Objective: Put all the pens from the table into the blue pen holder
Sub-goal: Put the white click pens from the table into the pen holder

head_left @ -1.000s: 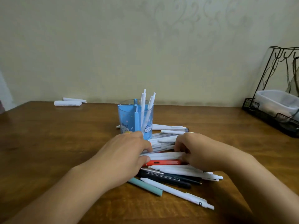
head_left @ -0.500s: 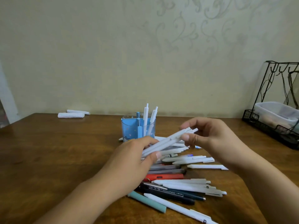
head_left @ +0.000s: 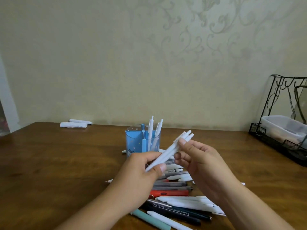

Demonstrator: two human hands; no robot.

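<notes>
just above the pile, both hands are holding a small bundle of white plastic click pens (head_left: 171, 151), which is slanting up from lower left to upper right in the air, clear of the table. the left hand (head_left: 141, 173) is gripping the lower end, with its thumb pressing over the barrels and its fingers (head_left: 150, 156) curling round them from behind. the right hand (head_left: 199, 161) is pinching the upper part of the bundle between thumb and forefinger, just below the click buttons, while its other fingers are curling loosely beneath.

behind the raised bundle, the translucent blue round pen holder (head_left: 134, 143) is standing upright on the brown wooden table (head_left: 58, 163), with two white pens (head_left: 150, 128) already sticking up out of its right-hand compartment. beneath and in front of the hands, a heap of loose pens (head_left: 176, 188) is lying on the table: white ones, grey ones, a red pen (head_left: 171, 193), a dark navy pen (head_left: 174, 210) and a teal pen (head_left: 149, 219) nearest the camera.

far back on the left, two white rolled objects (head_left: 74, 125) are lying near the wall. at the right edge, a black wire rack (head_left: 272, 141) is holding a clear plastic tub (head_left: 282, 127).
</notes>
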